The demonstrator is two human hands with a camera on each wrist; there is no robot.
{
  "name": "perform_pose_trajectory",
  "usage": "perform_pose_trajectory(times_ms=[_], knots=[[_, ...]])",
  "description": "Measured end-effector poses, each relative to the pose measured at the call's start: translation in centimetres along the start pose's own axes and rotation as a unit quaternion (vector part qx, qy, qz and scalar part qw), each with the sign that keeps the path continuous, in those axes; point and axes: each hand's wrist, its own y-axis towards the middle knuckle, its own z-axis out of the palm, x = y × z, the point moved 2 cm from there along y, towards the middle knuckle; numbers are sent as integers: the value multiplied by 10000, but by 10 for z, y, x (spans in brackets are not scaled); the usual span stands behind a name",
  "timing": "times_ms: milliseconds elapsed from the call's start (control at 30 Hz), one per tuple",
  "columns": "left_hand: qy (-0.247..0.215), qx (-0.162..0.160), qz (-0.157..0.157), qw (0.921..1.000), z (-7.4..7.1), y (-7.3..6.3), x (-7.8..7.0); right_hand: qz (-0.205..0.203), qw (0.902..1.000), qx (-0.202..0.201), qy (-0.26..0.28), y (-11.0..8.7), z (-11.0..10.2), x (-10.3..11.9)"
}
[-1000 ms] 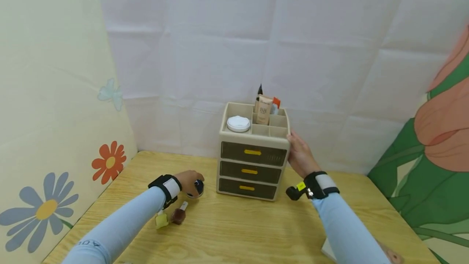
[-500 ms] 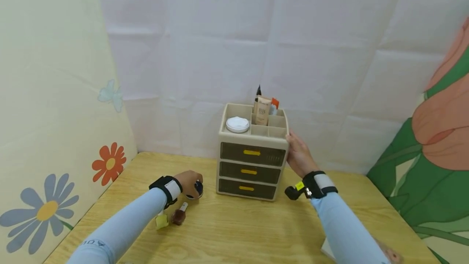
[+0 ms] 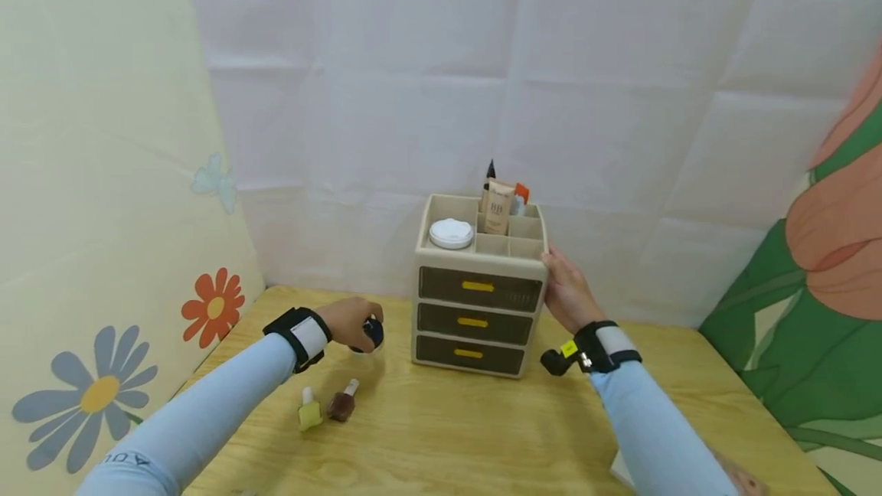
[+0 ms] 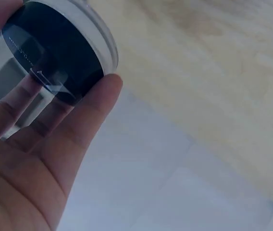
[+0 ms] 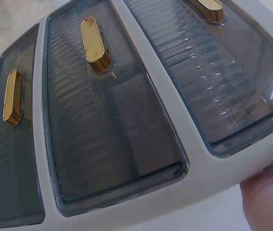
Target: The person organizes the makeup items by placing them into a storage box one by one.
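Observation:
My left hand [image 3: 350, 320] holds a round cosmetic jar [image 4: 55, 45] with a dark top and a clear, pale side, thumb and fingers around its edge. In the head view the jar is close over the table, left of a beige drawer organizer [image 3: 417, 305]. My right hand [image 3: 568, 293] rests against the organizer's right side, fingers extended along the wall near the top corner and partly hidden. The right wrist view shows the three smoky drawers [image 5: 112, 120] with gold handles, all closed. Two nail polish bottles, one yellow [image 3: 310, 413] and one dark red [image 3: 341, 404], are below my left hand.
On top of the organizer are a round white-lidded container [image 3: 451, 233], a BB cream tube [image 3: 498, 209], a black-tipped pen [image 3: 490, 172] and an orange-capped item [image 3: 521, 196]. A pale flat object [image 3: 622, 471] lies partly under my right forearm. Fabric walls surround the wooden table [image 3: 468, 435].
My left hand has raised the jar slightly from the table, and its forearm has shifted left, uncovering more of the yellow bottle. The right hand stays at the organizer.

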Motion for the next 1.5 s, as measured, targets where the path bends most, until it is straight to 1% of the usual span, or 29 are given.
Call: perform_pose_trajectory(times_ms=[167, 267, 400, 567, 700, 800, 867, 967, 1067, 1167, 1333, 1500], knots=[[39, -47, 596, 9982, -30, -11, -14, -10, 10000, 22, -24, -1, 0, 2], [65, -46, 879, 9961, -50, -17, -25, -21, 10000, 24, -70, -1, -1, 3], [137, 38, 996, 9949, -74, -22, -40, 4, 9999, -69, -91, 0, -1, 4], [209, 158, 1026, 9944, -99, -28, -60, 26, 10000, -92, -27, 0, -2, 4], [310, 258, 1126, 9928, -115, -28, -74, 24, 10000, -26, -40, -2, -2, 5], [387, 313, 1285, 9905, -128, -26, -84, 12, 10000, 3, -47, -4, -2, 7], [432, 320, 1332, 9896, -137, -23, -90, 5, 10000, -6, -46, -5, -2, 7], [423, 242, 1398, 9890, -150, -18, -98, -31, 10000, -12, -91, -5, -3, 5], [468, 119, 1430, 9885, -162, -9, -105, -76, 9999, -56, -59, -6, -3, 3], [443, 54, 1391, 9893, -171, 1, -110, -140, 9999, -51, -51, -6, -2, 2], [352, -6, 1187, 9923, -183, 21, -116, -99, 9999, -14, -4, -7, 1, 2], [291, -66, 896, 9955, -189, 40, -119, -32, 10000, 6, 5, -7, 5, -1]])
